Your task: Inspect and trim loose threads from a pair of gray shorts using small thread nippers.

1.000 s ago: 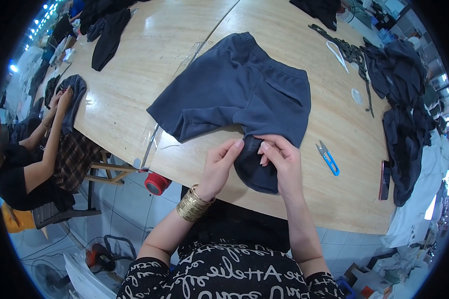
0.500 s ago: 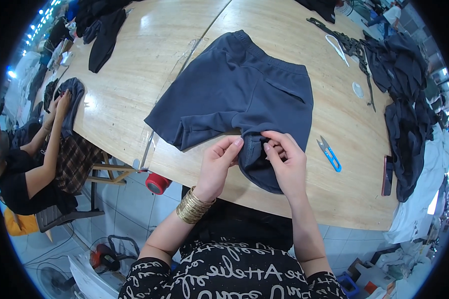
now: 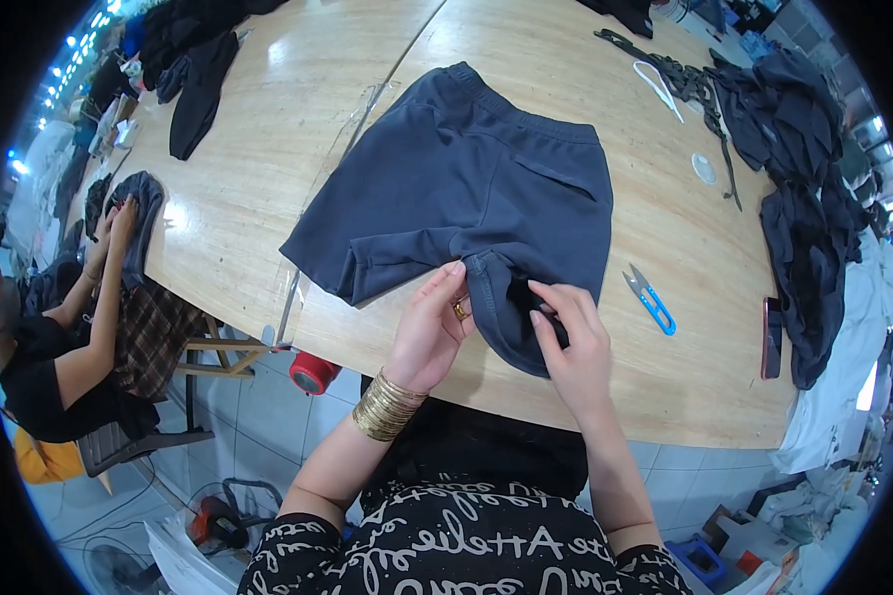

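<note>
A pair of dark navy shorts (image 3: 407, 178) lies spread on the wooden table, elastic waistband at the far end, zipped back pocket at the right. Its nearer leg opening is folded back, showing the inside hem seam. My left hand (image 3: 434, 327), with a ring and a stack of gold bangles at the wrist, pinches the hem at the opening's left side. At the right side, my right hand (image 3: 575, 342) has curled fingers on the opening's edge, thumb below the forefinger; the cloth partly hides its grip. Blue thread snips (image 3: 652, 300) lie right of the shorts.
On the table's right are a phone (image 3: 771, 339), a pile of dark garments (image 3: 799, 268), a white loop-shaped tool (image 3: 657, 89) and dark cord (image 3: 665, 67). Dark clothes (image 3: 200, 99) lie far left. A co-worker (image 3: 60, 347) handles cloth at the left edge. A red object (image 3: 314, 372) hangs by the near edge.
The hem has turned under my fingers, and more of the inside of the leg opening shows. My left hand has opened its fingers a little around the hem. The view has shifted slightly.
</note>
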The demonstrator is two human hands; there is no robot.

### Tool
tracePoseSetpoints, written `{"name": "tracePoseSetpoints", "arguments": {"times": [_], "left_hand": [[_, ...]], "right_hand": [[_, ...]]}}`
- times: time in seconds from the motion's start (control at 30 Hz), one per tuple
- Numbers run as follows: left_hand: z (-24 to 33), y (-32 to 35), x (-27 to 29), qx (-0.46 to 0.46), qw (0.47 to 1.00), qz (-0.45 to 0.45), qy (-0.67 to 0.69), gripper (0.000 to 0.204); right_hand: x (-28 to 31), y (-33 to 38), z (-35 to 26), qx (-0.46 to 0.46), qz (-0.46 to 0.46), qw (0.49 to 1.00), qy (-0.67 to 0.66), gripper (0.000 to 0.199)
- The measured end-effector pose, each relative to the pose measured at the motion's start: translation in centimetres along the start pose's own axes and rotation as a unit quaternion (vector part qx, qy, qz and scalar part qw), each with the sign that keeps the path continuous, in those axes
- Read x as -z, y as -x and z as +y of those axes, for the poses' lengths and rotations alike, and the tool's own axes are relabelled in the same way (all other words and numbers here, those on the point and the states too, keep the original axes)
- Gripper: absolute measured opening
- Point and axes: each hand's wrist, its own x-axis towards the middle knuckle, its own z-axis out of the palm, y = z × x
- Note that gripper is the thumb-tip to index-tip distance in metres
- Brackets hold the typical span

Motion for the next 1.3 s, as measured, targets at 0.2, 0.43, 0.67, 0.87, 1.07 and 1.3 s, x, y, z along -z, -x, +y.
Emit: {"name": "tracePoseSetpoints", "arguments": {"times": [0.2, 0.43, 0.67, 0.87, 1.07, 1.3], "left_hand": [[-0.1, 0.1, -0.1, -0.002, 0.999, -0.002, 0.036, 0.024], [0.0, 0.1, 0.1, -0.016, 1.000, 0.015, 0.013, 0.025], [0.3, 0.3, 0.5, 0.000, 1.000, 0.028, 0.006, 0.025], [-0.5, 0.8, 0.8, 0.085, 0.995, 0.051, -0.019, 0.022], [0.3, 0.5, 3.2, 0.128, 0.988, 0.009, 0.085, 0.022], [-0.2, 0.4, 3.6, 0.090, 0.991, 0.016, 0.093, 0.027]], "right_hand": [[-1.2, 2.3, -0.6, 0.066, 0.015, 0.998, -0.017, 0.022], [0.4, 2.5, 0.5, 0.029, 0.049, 0.977, 0.205, 0.040], [4.1, 2.4, 4.3, -0.154, 0.082, 0.979, 0.104, 0.054], [6.9, 2.9, 7.0, -0.369, -0.017, 0.830, -0.417, 0.017], [5.6, 1.8, 5.0, -0.437, 0.069, 0.632, -0.636, 0.026], [4.9, 1.8, 4.9, -0.288, -0.032, 0.730, -0.619, 0.028]]}}
